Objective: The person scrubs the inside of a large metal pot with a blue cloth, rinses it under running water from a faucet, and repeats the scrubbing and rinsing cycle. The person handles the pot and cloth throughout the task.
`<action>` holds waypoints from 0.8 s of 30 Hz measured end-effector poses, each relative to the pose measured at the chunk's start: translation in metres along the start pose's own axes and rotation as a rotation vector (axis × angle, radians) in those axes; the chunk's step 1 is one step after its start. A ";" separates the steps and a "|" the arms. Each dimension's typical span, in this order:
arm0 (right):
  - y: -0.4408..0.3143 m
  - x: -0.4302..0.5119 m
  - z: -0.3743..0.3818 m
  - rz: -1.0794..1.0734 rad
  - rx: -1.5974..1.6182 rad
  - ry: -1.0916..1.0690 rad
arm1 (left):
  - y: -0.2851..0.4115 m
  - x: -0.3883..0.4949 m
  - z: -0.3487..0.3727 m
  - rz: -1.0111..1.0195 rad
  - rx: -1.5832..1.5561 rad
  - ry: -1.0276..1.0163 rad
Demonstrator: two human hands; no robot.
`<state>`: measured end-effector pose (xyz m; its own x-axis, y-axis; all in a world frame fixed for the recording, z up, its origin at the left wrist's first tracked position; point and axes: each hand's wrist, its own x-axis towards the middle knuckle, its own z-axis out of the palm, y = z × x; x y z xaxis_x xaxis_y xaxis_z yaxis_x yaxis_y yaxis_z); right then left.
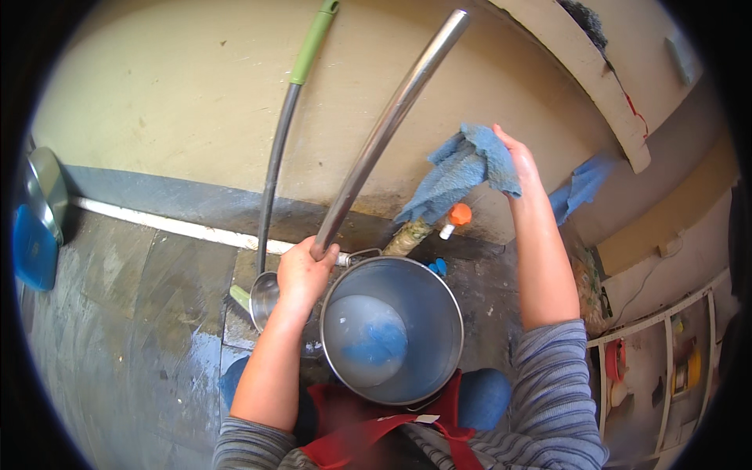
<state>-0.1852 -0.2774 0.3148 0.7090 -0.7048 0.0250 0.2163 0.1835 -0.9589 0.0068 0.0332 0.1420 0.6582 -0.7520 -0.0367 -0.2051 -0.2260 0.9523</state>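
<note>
My left hand (302,275) grips the lower end of a long shiny metal tube (395,120), which slants up and to the right in front of the wall. Raised at the right, my right hand (518,160) holds a crumpled blue cloth (461,167) that hangs down to the left. Between my knees stands a deep metal pot (435,305) with cloudy liquid (346,329) in it. A blue patch shows in the liquid; I cannot tell whether it is cloth or a reflection. Beside my left hand, a ladle (276,147) with a green handle leans on the wall, bowl down.
An orange-handled tap (460,215) and a wrapped pipe (406,238) are behind the pot. A white pipe (170,223) runs along the wall's base. A blue dustpan-like object (35,249) is at far left; a white rack (667,364) with items stands at right.
</note>
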 end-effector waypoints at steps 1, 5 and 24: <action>0.001 0.004 -0.003 -0.026 -0.033 0.126 | 0.002 -0.001 -0.001 -0.015 0.007 0.006; 0.006 -0.002 0.005 -0.009 -0.123 0.203 | 0.009 -0.007 -0.006 -0.039 0.068 -0.010; 0.071 -0.086 0.101 0.135 -0.630 -0.435 | -0.008 -0.003 -0.019 0.017 -0.022 0.099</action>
<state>-0.1630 -0.1341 0.2732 0.9298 -0.3481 -0.1194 -0.2206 -0.2676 -0.9379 0.0202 0.0494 0.1406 0.7230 -0.6908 0.0083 -0.2017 -0.1995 0.9589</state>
